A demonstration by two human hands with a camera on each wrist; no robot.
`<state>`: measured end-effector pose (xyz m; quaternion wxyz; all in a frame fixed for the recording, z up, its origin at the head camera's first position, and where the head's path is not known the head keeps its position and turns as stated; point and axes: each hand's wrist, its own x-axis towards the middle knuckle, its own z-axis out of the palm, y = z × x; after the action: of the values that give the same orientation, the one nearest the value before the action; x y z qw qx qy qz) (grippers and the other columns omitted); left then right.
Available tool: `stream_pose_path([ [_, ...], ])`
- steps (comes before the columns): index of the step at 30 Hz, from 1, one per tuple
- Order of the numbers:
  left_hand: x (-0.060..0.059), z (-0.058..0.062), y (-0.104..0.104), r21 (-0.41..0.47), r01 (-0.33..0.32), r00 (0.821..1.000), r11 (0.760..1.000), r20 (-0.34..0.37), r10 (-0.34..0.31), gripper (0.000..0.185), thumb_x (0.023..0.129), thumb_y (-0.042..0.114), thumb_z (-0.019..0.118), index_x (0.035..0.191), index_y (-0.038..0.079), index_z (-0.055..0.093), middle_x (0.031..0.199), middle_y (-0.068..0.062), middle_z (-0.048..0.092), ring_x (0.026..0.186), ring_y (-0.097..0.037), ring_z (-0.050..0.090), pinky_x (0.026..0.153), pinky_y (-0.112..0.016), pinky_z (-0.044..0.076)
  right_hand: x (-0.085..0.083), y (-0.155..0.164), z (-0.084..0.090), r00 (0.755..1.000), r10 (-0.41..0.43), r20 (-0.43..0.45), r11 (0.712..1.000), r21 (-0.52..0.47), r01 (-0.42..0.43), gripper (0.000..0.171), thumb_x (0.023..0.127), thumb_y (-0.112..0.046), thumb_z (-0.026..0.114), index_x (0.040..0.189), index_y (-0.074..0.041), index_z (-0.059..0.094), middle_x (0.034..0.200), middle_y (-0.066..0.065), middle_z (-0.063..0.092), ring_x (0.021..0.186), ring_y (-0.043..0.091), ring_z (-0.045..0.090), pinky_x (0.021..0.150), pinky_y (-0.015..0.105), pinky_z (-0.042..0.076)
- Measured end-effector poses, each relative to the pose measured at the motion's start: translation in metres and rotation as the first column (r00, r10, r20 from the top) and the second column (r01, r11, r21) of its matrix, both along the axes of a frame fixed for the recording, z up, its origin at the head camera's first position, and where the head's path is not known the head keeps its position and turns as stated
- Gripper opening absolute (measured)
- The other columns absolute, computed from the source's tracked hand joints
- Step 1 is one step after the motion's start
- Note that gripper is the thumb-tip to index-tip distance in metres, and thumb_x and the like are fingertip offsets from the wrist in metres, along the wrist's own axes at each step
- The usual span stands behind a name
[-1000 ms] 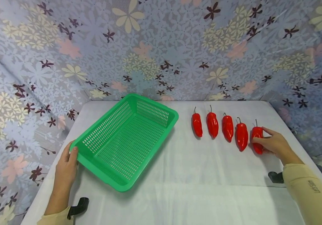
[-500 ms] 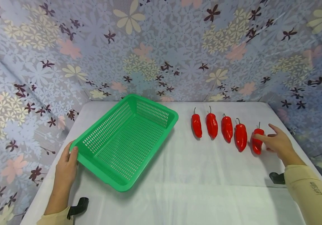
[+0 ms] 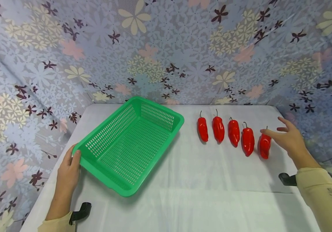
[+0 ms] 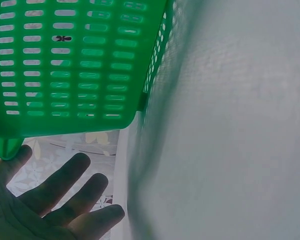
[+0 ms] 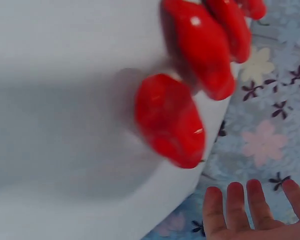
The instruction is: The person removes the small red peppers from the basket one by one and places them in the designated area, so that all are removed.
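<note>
A green perforated plastic basket (image 3: 137,145) sits at an angle on the left of the table. At its near-left corner my left hand (image 3: 68,174) holds the rim, thumb on top; the left wrist view shows the other fingers (image 4: 85,192) extended below the basket wall (image 4: 70,75). Several red peppers with stems lie in a row on the right. Over the rightmost pepper (image 3: 265,146) hovers my right hand (image 3: 289,138), fingers spread, holding nothing; it hides part of that pepper's top. In the right wrist view the fingers (image 5: 235,205) stand apart from the pepper (image 5: 170,120).
Beside the rightmost pepper lies another pepper (image 3: 248,141), with more of the row to its left, toward the basket. A white cloth (image 3: 200,180) covers the table. Floral fabric (image 3: 166,51) hangs behind and along the sides.
My right hand has let go of the rightmost pepper and lifted up and to the right, fingers spreading. That pepper stays on the table. The left hand and basket have not visibly moved.
</note>
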<state>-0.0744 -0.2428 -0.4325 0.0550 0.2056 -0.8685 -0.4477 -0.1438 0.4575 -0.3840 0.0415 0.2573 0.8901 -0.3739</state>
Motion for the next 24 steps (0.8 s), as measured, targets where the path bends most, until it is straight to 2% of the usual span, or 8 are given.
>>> stream_pose_path([
  [6, 0.000, 0.000, -0.002, -0.005, 0.002, 1.000, 1.000, 0.004, -0.002, 0.065, 0.105, 0.059, 0.031, 0.160, 0.026, 0.030, 0.151, -0.025, 0.043, 0.136, -0.050, 0.039, 0.102, -0.071, 0.030, -0.006, -0.015, 0.010, 0.998, 0.025, -0.066, 0.999, 0.040, -0.022, 0.107, 0.088, -0.059, 0.069, 0.163, -0.019, 0.005, 0.157, 0.035, 0.019, 0.136, 0.060, 0.025, 0.094, 0.075, 0.035],
  [11, 0.000, -0.001, -0.002, -0.007, 0.007, 1.000, 1.000, -0.001, -0.007, 0.064, 0.105, 0.059, 0.031, 0.160, 0.025, 0.030, 0.151, -0.026, 0.043, 0.135, -0.050, 0.040, 0.102, -0.070, 0.031, -0.011, -0.030, 0.016, 0.993, 0.028, -0.117, 1.000, 0.012, -0.027, 0.106, 0.087, -0.058, 0.071, 0.164, -0.024, 0.006, 0.158, 0.033, 0.020, 0.138, 0.059, 0.026, 0.095, 0.074, 0.035],
  [21, 0.000, 0.000, -0.001, 0.001, 0.007, 1.000, 1.000, -0.013, -0.007, 0.066, 0.104, 0.061, 0.032, 0.160, 0.025, 0.031, 0.150, -0.025, 0.044, 0.135, -0.050, 0.041, 0.102, -0.070, 0.032, -0.017, -0.063, 0.029, 0.974, 0.125, -0.191, 0.992, 0.008, -0.125, 0.103, 0.089, -0.054, 0.072, 0.164, -0.021, 0.009, 0.157, 0.033, 0.023, 0.138, 0.055, 0.030, 0.095, 0.072, 0.038],
  [24, -0.001, 0.000, 0.000, 0.002, 0.005, 1.000, 1.000, -0.019, -0.005, 0.066, 0.104, 0.061, 0.032, 0.160, 0.025, 0.031, 0.150, -0.024, 0.044, 0.134, -0.049, 0.042, 0.101, -0.070, 0.032, -0.019, -0.072, 0.034, 0.968, 0.130, -0.215, 0.991, 0.010, -0.131, 0.104, 0.087, -0.055, 0.073, 0.164, -0.023, 0.010, 0.158, 0.031, 0.024, 0.139, 0.053, 0.031, 0.096, 0.072, 0.037],
])
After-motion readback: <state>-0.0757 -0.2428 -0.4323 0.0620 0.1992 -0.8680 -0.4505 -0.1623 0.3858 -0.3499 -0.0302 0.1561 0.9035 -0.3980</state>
